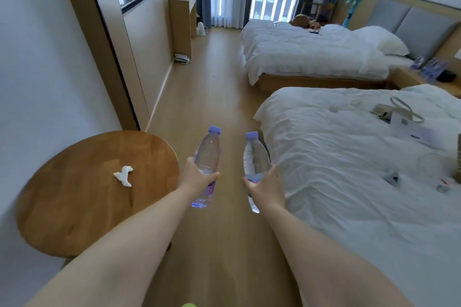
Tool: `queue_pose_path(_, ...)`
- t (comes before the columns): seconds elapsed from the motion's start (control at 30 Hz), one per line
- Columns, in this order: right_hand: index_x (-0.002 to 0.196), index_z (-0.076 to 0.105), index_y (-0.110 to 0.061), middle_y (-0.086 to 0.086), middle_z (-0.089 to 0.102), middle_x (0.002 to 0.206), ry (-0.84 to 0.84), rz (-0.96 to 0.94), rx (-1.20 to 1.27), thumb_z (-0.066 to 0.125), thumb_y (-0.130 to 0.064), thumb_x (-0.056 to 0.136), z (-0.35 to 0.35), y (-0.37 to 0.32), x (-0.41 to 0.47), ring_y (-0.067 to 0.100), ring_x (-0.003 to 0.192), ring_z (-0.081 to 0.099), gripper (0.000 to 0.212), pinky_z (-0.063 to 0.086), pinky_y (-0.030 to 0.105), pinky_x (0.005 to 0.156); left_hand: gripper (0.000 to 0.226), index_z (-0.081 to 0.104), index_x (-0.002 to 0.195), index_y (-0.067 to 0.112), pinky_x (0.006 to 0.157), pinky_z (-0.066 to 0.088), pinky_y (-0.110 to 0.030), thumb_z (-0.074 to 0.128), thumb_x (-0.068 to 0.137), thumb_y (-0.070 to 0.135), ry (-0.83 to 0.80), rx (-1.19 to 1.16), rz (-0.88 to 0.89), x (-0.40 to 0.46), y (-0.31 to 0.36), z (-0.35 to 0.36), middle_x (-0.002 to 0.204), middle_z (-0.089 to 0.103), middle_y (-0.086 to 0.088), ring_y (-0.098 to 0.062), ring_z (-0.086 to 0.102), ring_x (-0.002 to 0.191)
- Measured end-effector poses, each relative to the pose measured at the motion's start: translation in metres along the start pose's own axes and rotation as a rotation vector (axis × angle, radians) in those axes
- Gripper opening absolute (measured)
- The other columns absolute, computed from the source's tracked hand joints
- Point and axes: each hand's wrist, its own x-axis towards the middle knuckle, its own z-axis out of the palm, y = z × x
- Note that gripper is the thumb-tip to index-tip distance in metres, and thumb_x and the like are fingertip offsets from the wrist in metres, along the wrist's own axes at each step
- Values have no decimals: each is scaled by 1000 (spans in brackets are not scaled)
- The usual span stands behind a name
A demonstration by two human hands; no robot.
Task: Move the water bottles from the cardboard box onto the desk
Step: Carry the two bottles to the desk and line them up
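Note:
My left hand (198,178) grips a clear water bottle (207,154) with a purple cap around its lower half. My right hand (265,185) grips a second clear bottle (255,154) with a purple cap the same way. Both bottles are held out in front of me over the wooden floor, caps tilted away. A wooden desk (183,7) stands far ahead against the left wall, by the curtains. No cardboard box is in view.
A round wooden table (74,207) with a crumpled white tissue (124,175) stands at my left. Two white beds (349,157) (311,50) fill the right side, the near one strewn with a bag and small items. A wooden floor aisle (207,87) runs ahead to the window.

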Motion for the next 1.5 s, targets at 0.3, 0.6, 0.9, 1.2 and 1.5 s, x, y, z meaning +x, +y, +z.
queue_pose_path(0.3, 128, 37, -9, 4, 53, 116, 35, 74, 26, 78, -42, 76, 64, -52, 190, 17, 91, 55, 74, 43, 26, 72, 66, 44, 119, 7, 83, 51, -37, 84, 69, 24, -48, -50, -28, 204, 39, 15, 109, 60, -10, -27, 61, 97)
queue_pose_path(0.6, 121, 37, -9, 10, 65, 107, 64, 116, 92, 74, -46, 76, 110, -135, 346, 24, 90, 66, 69, 47, 29, 68, 66, 42, 121, 7, 77, 44, -31, 82, 71, 22, -72, -17, 25, 369, 100, 5, 114, 56, -9, -25, 58, 98)
queue_pose_path(0.9, 131, 38, -9, 4, 55, 117, 27, 58, 115, 77, -42, 77, 152, -174, 530, 17, 92, 55, 75, 43, 26, 72, 56, 38, 108, 10, 72, 43, -31, 80, 73, 21, -7, -63, -15, 551, 152, 39, 105, 53, -9, -24, 55, 88)
queue_pose_path(1.2, 132, 36, -10, 1, 54, 115, -25, -18, 67, 77, -46, 76, 175, -243, 723, 14, 87, 53, 77, 44, 26, 70, 62, 42, 115, 11, 84, 51, -38, 81, 70, 28, 68, -77, -50, 728, 223, 58, 100, 57, -4, -25, 60, 91)
queue_pose_path(1.5, 123, 39, -13, -3, 52, 106, -72, -48, 52, 74, -46, 78, 253, -326, 894, 18, 89, 58, 65, 53, 35, 78, 61, 49, 117, 9, 88, 52, -43, 79, 70, 33, 148, -74, -140, 930, 245, 40, 105, 65, -9, -30, 63, 94)
